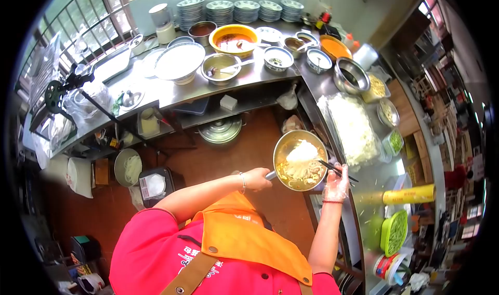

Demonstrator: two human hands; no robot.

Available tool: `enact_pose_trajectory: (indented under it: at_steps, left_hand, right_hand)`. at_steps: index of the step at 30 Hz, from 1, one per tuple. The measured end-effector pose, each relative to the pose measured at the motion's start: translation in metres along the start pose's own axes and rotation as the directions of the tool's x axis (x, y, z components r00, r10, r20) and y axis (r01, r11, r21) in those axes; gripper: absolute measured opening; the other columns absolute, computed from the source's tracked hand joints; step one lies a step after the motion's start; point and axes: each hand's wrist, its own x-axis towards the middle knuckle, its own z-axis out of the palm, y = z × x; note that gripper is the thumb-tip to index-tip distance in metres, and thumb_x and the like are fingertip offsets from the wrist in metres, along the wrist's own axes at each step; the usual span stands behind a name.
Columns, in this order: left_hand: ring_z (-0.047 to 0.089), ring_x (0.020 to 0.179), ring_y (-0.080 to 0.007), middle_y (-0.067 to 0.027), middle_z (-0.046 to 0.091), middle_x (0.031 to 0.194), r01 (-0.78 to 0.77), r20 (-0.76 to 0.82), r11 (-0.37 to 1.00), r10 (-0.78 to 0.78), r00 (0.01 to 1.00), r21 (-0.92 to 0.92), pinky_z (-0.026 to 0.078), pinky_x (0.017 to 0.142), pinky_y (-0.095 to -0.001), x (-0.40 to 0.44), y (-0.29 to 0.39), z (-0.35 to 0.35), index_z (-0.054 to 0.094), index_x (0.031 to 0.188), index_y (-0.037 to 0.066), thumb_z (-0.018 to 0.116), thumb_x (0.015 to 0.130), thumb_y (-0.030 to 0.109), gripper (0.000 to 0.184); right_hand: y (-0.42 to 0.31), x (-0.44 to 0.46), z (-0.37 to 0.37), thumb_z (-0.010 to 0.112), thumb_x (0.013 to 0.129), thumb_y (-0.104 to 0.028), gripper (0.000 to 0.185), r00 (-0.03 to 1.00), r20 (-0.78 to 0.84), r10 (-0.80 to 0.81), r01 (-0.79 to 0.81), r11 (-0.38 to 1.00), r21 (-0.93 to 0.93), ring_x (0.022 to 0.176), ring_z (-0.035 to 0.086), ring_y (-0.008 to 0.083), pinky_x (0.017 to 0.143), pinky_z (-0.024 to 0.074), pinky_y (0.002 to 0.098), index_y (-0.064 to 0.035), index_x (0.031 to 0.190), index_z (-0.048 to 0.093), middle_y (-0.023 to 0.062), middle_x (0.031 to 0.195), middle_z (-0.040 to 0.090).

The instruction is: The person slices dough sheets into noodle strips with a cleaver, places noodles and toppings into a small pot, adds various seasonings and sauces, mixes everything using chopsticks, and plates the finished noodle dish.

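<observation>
Metal pan clasped in outstretched left hand, black chopsticks pinched in forward-reaching right hand

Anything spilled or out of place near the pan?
Yes, something minor: pale scraps lie loose on the steel counter near the gloved right hand, so they look dropped. I see no spill around the pan in the left hand.

Bright light was admitted by the barred window; glare was thrown onto the steel counter. Edges were bowed and blackened.
</observation>
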Motion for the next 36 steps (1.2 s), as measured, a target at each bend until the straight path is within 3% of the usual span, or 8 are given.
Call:
enact_pose_trajectory:
  at_steps: [5, 7, 13, 21, 24, 27, 31, 36]
  left_hand:
    - [0.052, 0.051, -0.0148, -0.0052, 0.053, 0.062, -0.027, -0.069, 0.987, 0.017, 0.997, -0.158, 0.044, 0.047, -0.0298, 0.020, -0.009, -0.046, 0.052, 0.099, -0.001, 0.064, 0.085, 0.018, 0.026]
    - [0.052, 0.050, -0.0149, -0.0053, 0.053, 0.062, -0.051, -0.090, 0.976, 0.032, 0.995, -0.212, 0.043, 0.046, -0.0301, 0.025, -0.001, -0.070, 0.051, 0.094, 0.000, 0.063, 0.085, 0.016, 0.022]
    - [0.050, 0.052, -0.0105, -0.0026, 0.053, 0.064, -0.073, -0.130, 0.979, 0.048, 0.990, -0.191, 0.040, 0.046, -0.0254, 0.043, 0.026, -0.157, 0.055, 0.102, 0.002, 0.066, 0.087, 0.016, 0.024]
    - [0.050, 0.051, -0.0101, -0.0018, 0.053, 0.065, -0.166, -0.279, 0.945, 0.085, 0.956, -0.281, 0.040, 0.047, -0.0258, 0.063, 0.043, -0.253, 0.053, 0.098, 0.003, 0.066, 0.087, 0.017, 0.022]
    - [0.050, 0.051, -0.0100, -0.0017, 0.053, 0.065, -0.191, -0.331, 0.914, 0.067, 0.941, -0.359, 0.040, 0.046, -0.0255, 0.060, 0.043, -0.277, 0.052, 0.095, 0.004, 0.065, 0.087, 0.017, 0.020]
    - [0.049, 0.050, -0.0095, -0.0016, 0.053, 0.064, -0.173, -0.375, 0.906, 0.018, 0.927, -0.387, 0.039, 0.046, -0.0245, 0.051, 0.051, -0.296, 0.052, 0.098, 0.004, 0.064, 0.088, 0.017, 0.020]
    - [0.048, 0.050, -0.0084, -0.0009, 0.053, 0.064, -0.248, -0.489, 0.832, -0.032, 0.872, -0.496, 0.038, 0.046, -0.0236, 0.052, 0.042, -0.312, 0.053, 0.112, 0.003, 0.064, 0.088, 0.015, 0.029]
    - [0.046, 0.049, -0.0084, -0.0005, 0.050, 0.066, -0.414, -0.669, 0.652, -0.198, 0.716, -0.635, 0.037, 0.044, -0.0230, 0.046, 0.053, -0.311, 0.051, 0.101, 0.005, 0.063, 0.089, 0.010, 0.018]
  right_hand:
    - [-0.025, 0.027, 0.084, 0.056, 0.098, -0.030, 0.030, 0.986, 0.152, -0.068, 0.078, 0.995, -0.059, 0.063, 0.061, 0.0160, 0.056, 0.0543, 0.0241, -0.0024, 0.091, 0.063, 0.0106, 0.091, 0.066]
    - [-0.020, 0.032, 0.134, 0.057, 0.097, -0.029, 0.028, 0.988, 0.081, -0.129, 0.151, 0.879, -0.451, 0.059, 0.062, 0.0157, 0.052, 0.0547, 0.0239, -0.0018, 0.093, 0.064, 0.0110, 0.088, 0.066]
    - [0.007, 0.110, 0.211, 0.060, 0.095, -0.034, 0.034, 0.997, 0.065, -0.042, 0.064, 0.917, -0.394, 0.057, 0.060, 0.0156, 0.052, 0.0507, 0.0236, 0.0003, 0.091, 0.062, 0.0080, 0.073, 0.061]
    - [0.026, 0.120, 0.350, 0.060, 0.094, -0.013, 0.014, 0.810, 0.584, -0.051, 0.470, 0.650, -0.597, 0.056, 0.058, 0.0124, 0.053, 0.0465, 0.0232, 0.0003, 0.092, 0.066, 0.0049, 0.079, 0.063]
    - [0.047, 0.145, 0.382, 0.061, 0.089, -0.004, 0.008, 0.404, 0.901, -0.156, 0.902, 0.233, -0.364, 0.064, 0.061, 0.0197, 0.057, 0.0468, 0.0300, -0.0012, 0.092, 0.067, 0.0126, 0.083, 0.064]
    - [0.081, 0.162, 0.415, 0.061, 0.082, -0.005, 0.015, 0.027, 0.986, 0.166, 0.997, -0.078, -0.014, 0.078, 0.061, 0.0308, 0.070, 0.0499, 0.0392, -0.0045, 0.097, 0.064, 0.0139, 0.088, 0.060]
    - [0.138, 0.200, 0.440, 0.055, 0.077, -0.001, 0.033, -0.198, 0.867, 0.457, 0.979, 0.054, 0.194, 0.089, 0.059, 0.0304, 0.076, 0.0506, 0.0384, -0.0063, 0.109, 0.060, 0.0137, 0.099, 0.058]
    - [0.145, 0.285, 0.518, 0.052, 0.082, 0.004, 0.035, -0.276, 0.938, 0.208, 0.942, 0.254, 0.221, 0.084, 0.065, 0.0322, 0.072, 0.0540, 0.0391, -0.0080, 0.113, 0.062, 0.0156, 0.102, 0.066]
